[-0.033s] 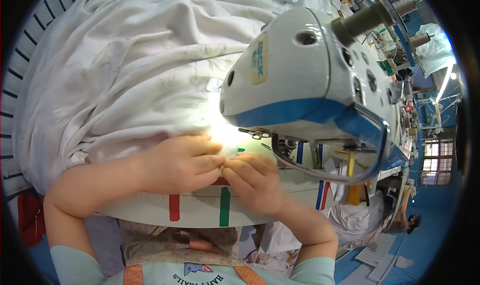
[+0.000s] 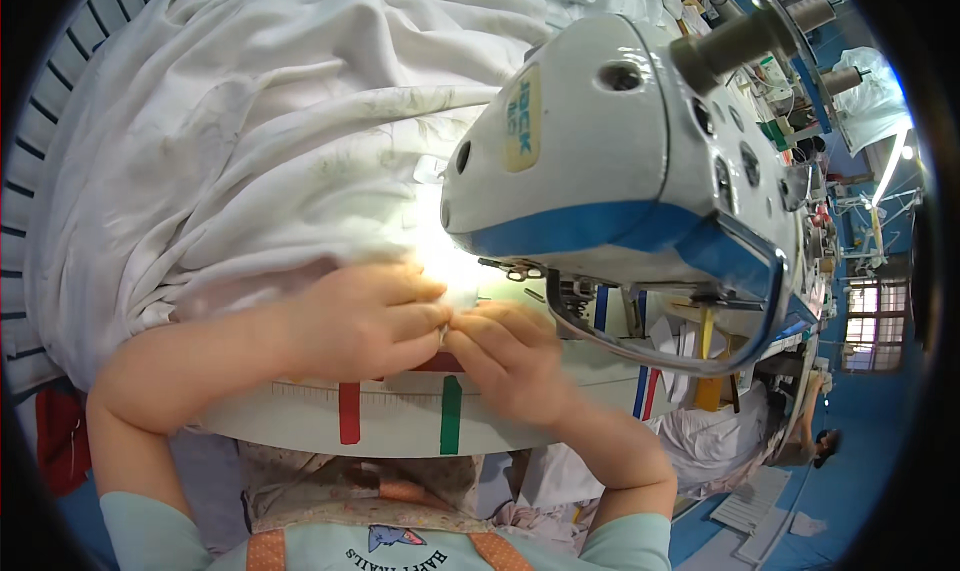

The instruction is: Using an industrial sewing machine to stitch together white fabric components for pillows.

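Observation:
A large heap of white fabric (image 2: pixel 300 101) covers the left and middle of the sewing table and runs up to the lit needle area. My left hand (image 2: pixel 375 316) is closed, with bent fingers pinching the fabric's near edge in front of the machine. Right beside it, my right hand (image 2: pixel 510 356) pinches the same edge between thumb and fingers. The fingertips of both hands almost meet. Just beyond them stands a white and blue sewing machine (image 2: pixel 580 141); bright lamp glare washes out the cloth under its head. The exact bit of edge between my fingers is mostly hidden.
A curved metal guard rod (image 2: pixel 660 361) reaches out from the machine at the right. Red tape (image 2: pixel 349 413) and green tape (image 2: pixel 451 415) mark the table's near edge. Thread cones (image 2: pixel 735 46) stand behind the machine. A person (image 2: pixel 805 441) is far off at the right.

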`<control>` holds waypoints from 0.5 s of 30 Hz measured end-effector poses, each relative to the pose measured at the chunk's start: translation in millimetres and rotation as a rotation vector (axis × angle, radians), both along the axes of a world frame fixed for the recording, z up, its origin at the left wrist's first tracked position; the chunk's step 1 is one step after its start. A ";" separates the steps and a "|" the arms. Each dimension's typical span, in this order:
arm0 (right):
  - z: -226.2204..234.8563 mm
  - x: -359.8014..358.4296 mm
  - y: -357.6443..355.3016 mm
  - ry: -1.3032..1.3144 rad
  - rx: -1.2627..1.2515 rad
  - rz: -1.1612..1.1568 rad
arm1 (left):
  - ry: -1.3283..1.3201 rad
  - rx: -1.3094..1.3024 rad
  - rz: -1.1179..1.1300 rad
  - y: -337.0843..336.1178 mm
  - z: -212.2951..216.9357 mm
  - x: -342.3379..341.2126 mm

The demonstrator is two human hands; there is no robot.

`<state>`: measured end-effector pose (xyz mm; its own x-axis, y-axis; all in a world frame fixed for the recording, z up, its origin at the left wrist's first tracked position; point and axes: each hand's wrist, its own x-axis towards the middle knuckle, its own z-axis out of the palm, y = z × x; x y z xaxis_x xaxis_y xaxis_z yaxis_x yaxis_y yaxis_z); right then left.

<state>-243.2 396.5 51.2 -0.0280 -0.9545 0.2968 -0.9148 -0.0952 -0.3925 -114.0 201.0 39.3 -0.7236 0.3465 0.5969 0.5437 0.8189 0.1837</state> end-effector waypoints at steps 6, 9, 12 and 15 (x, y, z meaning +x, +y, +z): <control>-2.5 7.1 -1.1 0.008 0.121 -0.040 | -0.033 -0.132 0.054 -9.2 6.7 -4.2; -4.4 66.1 27.5 -0.275 -0.126 0.110 | -0.093 -0.097 0.144 -2.3 6.5 1.2; -22.1 137.0 63.8 -0.633 -0.090 0.184 | -0.127 -0.002 0.192 3.2 2.3 1.9; -73.8 155.0 113.4 -0.812 0.154 0.070 | -0.130 0.022 0.193 4.6 -0.8 1.9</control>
